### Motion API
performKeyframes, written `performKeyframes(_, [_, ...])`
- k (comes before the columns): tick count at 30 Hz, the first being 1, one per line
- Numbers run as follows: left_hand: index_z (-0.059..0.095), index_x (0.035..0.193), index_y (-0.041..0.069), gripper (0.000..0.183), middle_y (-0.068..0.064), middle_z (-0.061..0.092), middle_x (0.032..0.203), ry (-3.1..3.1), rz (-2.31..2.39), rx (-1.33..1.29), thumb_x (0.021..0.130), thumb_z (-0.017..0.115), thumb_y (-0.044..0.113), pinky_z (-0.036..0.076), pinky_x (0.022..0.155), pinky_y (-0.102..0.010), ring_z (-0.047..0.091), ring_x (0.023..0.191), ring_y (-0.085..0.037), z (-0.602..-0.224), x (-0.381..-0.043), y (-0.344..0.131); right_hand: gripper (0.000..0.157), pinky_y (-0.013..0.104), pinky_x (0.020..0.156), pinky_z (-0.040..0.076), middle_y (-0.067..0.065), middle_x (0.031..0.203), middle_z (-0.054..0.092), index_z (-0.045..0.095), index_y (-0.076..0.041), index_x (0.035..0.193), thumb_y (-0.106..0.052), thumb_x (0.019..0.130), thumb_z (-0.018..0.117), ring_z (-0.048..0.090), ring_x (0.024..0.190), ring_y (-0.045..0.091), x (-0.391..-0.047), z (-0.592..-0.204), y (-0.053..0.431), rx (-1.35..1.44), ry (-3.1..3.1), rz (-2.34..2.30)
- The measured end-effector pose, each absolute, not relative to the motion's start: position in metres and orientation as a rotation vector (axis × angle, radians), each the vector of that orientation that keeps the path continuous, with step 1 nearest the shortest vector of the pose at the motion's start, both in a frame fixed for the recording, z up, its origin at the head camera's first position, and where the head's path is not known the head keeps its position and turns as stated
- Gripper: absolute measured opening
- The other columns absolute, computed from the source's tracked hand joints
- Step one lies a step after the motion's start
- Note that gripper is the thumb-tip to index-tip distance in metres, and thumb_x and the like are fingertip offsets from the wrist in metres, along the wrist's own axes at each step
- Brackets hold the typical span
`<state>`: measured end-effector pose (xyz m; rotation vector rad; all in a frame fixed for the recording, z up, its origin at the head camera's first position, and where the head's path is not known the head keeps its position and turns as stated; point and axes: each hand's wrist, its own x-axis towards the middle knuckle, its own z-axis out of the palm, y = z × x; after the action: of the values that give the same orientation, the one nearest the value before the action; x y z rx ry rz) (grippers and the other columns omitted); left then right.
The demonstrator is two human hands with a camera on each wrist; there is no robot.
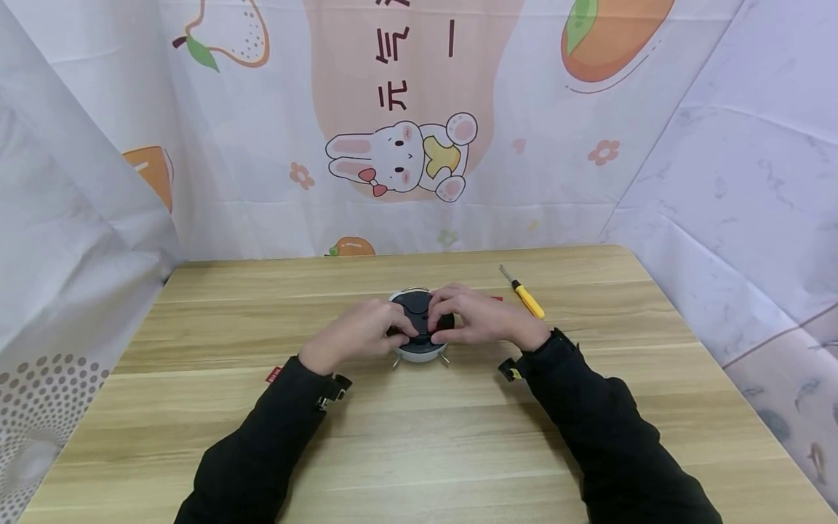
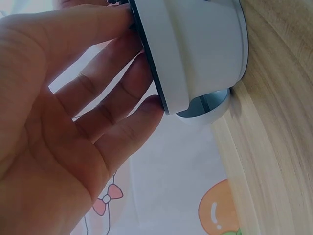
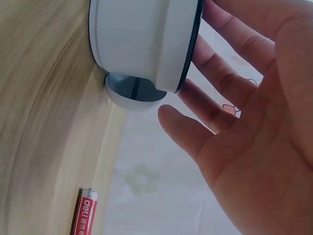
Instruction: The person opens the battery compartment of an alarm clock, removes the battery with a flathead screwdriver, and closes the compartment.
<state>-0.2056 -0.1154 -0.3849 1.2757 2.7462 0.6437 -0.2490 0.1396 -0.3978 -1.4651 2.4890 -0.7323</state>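
A white twin-bell alarm clock lies face down on the table, its black back upward and its two short metal legs toward me. From the left, my left hand reaches over the back, thumb and forefinger tips resting near its middle. In the left wrist view its other fingers are fairly straight and touch the black rim. My right hand comes from the right, with thumb and fingers spread and their tips on the back. The little finger stands apart from the rim. What lies under the fingertips is hidden.
A yellow-handled screwdriver lies beyond my right hand. A red deli battery lies right of the clock. By my left sleeve is a small red item with white marks. Printed curtains stand behind the wooden table.
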Motion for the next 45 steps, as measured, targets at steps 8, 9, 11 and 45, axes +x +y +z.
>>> performKeyframes(8, [0.080,0.103,0.009,0.013,-0.001,0.075,0.101,2.751,0.676,1.302,0.093,0.072,0.006,0.055,0.091,-0.035,0.069,0.096,-0.014,-0.3861,-0.2068,-0.1154,0.009,0.042,0.113,0.037,-0.002,0.116,0.063,0.074,-0.021,0.100,-0.029,0.096,0.073,0.047,0.134,0.031,-0.2486,-0.3966,0.1397,-1.456,2.494,-0.756])
performKeyframes(9, [0.080,0.102,0.009,0.013,0.000,0.075,0.100,2.765,0.673,1.318,0.093,0.071,0.006,0.055,0.088,-0.034,0.069,0.094,-0.013,-0.3870,-0.2071,-0.1153,0.007,0.041,0.114,0.036,-0.002,0.115,0.063,0.074,-0.021,0.100,-0.028,0.097,0.072,0.047,0.134,0.031,-0.2486,-0.3965,0.1397,-1.461,2.494,-0.756])
performKeyframes(11, [0.079,0.098,0.010,0.013,0.001,0.074,0.095,2.794,0.666,1.364,0.092,0.069,0.005,0.055,0.082,-0.031,0.066,0.086,-0.010,-0.3893,-0.2078,-0.1146,0.006,0.039,0.114,0.036,-0.004,0.112,0.064,0.074,-0.020,0.099,-0.025,0.098,0.071,0.049,0.132,0.029,-0.2489,-0.3968,0.1393,-1.478,2.498,-0.752])
performKeyframes(45, [0.082,0.099,0.010,0.019,-0.001,0.073,0.098,2.805,0.533,1.402,0.088,0.068,0.001,0.055,0.088,-0.035,0.069,0.091,-0.016,-0.3863,-0.2059,-0.1159,0.009,0.037,0.114,0.036,-0.002,0.108,0.065,0.074,-0.019,0.092,-0.027,0.092,0.078,0.050,0.135,0.030,-0.2501,-0.3947,0.1389,-1.502,2.536,-0.701])
